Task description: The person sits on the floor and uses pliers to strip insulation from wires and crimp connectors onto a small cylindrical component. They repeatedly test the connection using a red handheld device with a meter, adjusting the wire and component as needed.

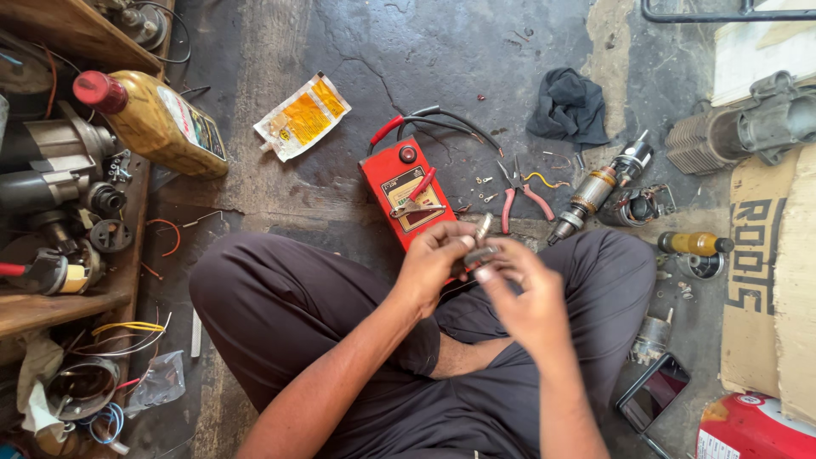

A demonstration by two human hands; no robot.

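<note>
A small metal part (478, 252) is held above the lap, between both hands, over the cracked concrete floor (476, 59). The fingers of the left hand (435, 263) are pinched on its near end, while the fingers of the right hand (525, 293) are closed on its other side; a thin metal stub sticks up from it. The step in hand appears to be fitting or inspecting this piece by feel. A steady pinch and a fine twist would seem to be called for next. A red meter (406, 192) lies just ahead of the knees, with red-handled pliers (520, 197) and a motor armature (597, 189) beside it.
</note>
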